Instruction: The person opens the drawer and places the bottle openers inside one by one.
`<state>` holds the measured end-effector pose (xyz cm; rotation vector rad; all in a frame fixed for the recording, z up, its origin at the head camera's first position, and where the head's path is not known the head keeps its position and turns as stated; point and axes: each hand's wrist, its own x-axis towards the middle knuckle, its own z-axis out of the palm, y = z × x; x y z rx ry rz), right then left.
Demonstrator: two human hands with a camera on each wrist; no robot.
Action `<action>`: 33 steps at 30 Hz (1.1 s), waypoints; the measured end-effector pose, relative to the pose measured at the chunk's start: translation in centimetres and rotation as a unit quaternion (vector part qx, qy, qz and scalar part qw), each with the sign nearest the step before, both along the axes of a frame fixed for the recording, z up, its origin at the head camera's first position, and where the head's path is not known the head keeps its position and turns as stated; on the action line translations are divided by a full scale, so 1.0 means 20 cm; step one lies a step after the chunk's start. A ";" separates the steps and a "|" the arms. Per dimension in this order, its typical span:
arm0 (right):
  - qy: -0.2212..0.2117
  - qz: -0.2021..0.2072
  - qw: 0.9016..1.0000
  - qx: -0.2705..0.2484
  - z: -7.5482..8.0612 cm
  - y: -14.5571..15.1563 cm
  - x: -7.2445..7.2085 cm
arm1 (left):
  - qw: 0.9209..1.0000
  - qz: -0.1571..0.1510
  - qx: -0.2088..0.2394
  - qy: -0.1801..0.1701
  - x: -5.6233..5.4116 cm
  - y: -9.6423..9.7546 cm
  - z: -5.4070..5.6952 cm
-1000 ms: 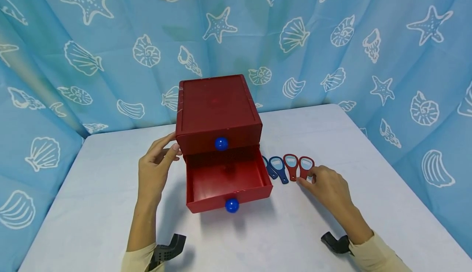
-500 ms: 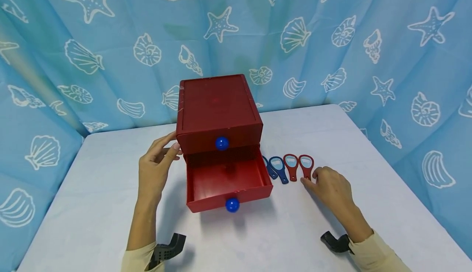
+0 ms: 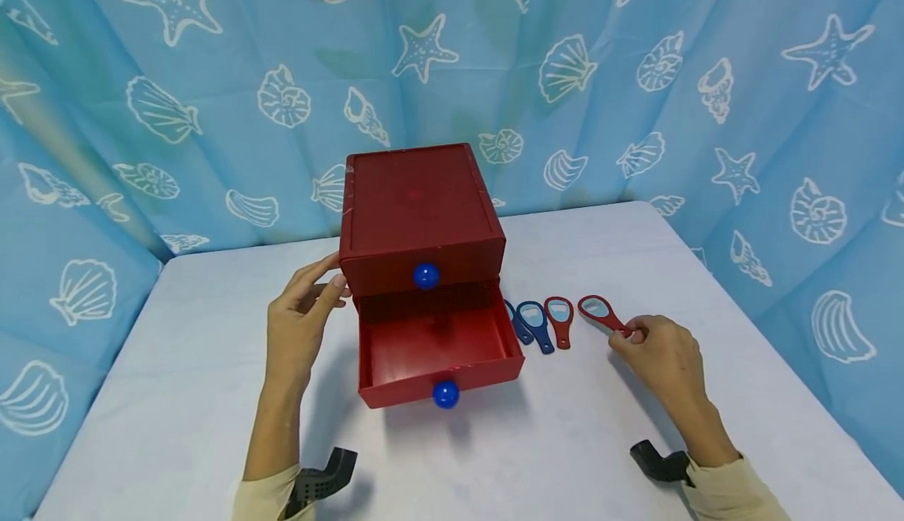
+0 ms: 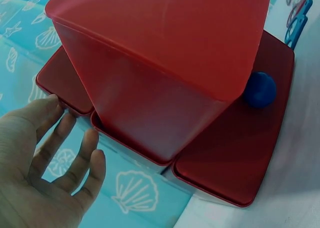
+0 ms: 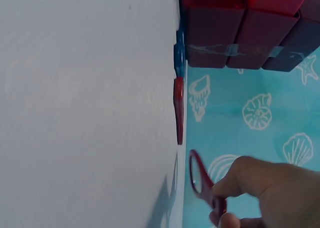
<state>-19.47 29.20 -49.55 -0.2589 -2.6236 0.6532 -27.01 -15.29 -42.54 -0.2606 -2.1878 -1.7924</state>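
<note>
A red magnifying glass (image 3: 596,308) is pinched by its handle in my right hand (image 3: 662,352). In the right wrist view, this magnifying glass (image 5: 196,175) tilts up off the white table. Another red magnifying glass (image 3: 559,315) and two blue ones lie in a row to its left; the leftmost blue magnifying glass (image 3: 519,325) is partly hidden by the drawer. With fingers loosely extended, my left hand (image 3: 300,325) touches the left side of the red drawer cabinet (image 3: 421,203). Below the cabinet's upper drawer, an open drawer (image 3: 431,348) juts forward with nothing inside its visible part.
Blue knobs mark the drawer fronts, including the lower knob (image 3: 446,395) on the pulled-out drawer. A blue shell-patterned curtain (image 3: 459,74) hangs behind the white table (image 3: 176,395) and along its sides. The cabinet stands left of the magnifying glasses.
My right hand has lifted the rightmost red magnifying glass by its handle and moved right with it, turning it aslant. The left hand and the cabinet stay as they were.
</note>
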 end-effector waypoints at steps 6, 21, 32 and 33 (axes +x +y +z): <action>0.015 -0.005 1.000 -0.016 0.03 0.00 0.02 | 1.000 -0.006 0.007 0.012 0.01 -0.01 0.00; 0.073 0.008 0.997 -0.040 0.19 -0.08 0.13 | 0.999 -0.021 0.019 0.021 0.01 -0.01 0.01; 0.078 0.039 0.993 -0.074 0.32 -0.18 0.20 | 0.999 -0.024 0.021 0.021 0.00 -0.01 0.01; 0.081 0.042 0.993 -0.076 0.33 -0.19 0.21 | 0.999 -0.024 0.021 0.021 0.00 -0.01 0.01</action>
